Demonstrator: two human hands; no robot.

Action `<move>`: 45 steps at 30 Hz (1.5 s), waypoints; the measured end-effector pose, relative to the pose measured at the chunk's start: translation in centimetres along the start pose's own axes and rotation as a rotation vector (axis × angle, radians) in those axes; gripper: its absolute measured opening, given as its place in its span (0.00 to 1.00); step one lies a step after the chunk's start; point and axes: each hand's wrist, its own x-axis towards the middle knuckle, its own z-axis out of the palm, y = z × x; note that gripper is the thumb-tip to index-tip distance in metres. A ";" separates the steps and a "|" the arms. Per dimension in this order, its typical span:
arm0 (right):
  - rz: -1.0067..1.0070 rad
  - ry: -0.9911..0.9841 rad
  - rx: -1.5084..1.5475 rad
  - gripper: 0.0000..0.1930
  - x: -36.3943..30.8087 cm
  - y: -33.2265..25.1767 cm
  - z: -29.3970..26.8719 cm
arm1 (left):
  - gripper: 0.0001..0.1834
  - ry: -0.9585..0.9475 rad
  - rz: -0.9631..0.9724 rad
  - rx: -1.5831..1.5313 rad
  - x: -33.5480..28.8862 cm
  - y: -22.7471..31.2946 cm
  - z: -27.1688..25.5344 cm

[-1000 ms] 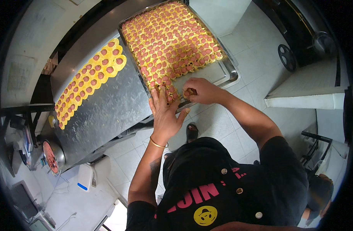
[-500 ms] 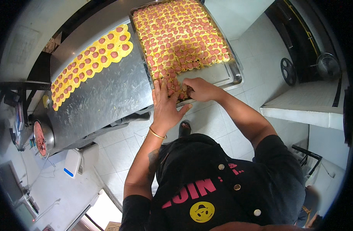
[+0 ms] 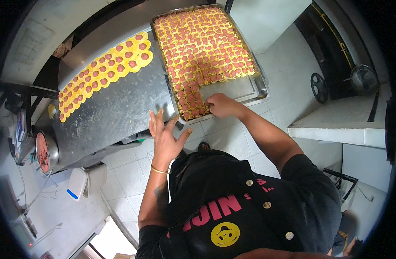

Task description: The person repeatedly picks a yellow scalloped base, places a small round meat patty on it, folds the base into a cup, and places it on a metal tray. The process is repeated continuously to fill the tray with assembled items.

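A large metal tray (image 3: 266, 91) holds rows of small open-topped dumplings (image 3: 206, 47) with yellow wrappers and pink meat on top. Its near right corner shows bare metal. My right hand (image 3: 221, 105) is over the tray's near edge, fingers curled against the nearest dumplings; what they hold, if anything, is hidden. Just left of the tray corner, my left hand (image 3: 165, 136) is raised with its fingers spread and nothing in it. On the steel table (image 3: 120, 103) to the left lie overlapping round yellow wrappers (image 3: 116, 68), each with a ball of pink meat (image 3: 103, 81).
A metal pot (image 3: 54, 151) with pink meat filling stands at the table's left end. Below it is a white bin-like container (image 3: 79, 183). A white ledge (image 3: 336, 133) juts in on the right, with a wire strainer (image 3: 363, 78) beyond it.
My left hand has lifted off the dumplings and moved left and toward me, its fingers spreading. My right hand stays at the tray's near edge, shifted slightly toward me.
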 end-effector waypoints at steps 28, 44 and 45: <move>0.326 -0.108 0.199 0.09 -1.2 -3.7 -1.6 | 0.24 -0.103 0.161 -0.081 8.8 -11.2 -3.5; -0.041 0.320 0.316 0.19 1.4 -0.4 0.8 | 0.24 -0.014 -0.276 -0.125 2.5 -5.9 -2.6; -0.033 0.309 0.330 0.19 1.5 -0.1 0.7 | 0.24 0.004 -0.300 -0.122 1.8 -6.0 -2.7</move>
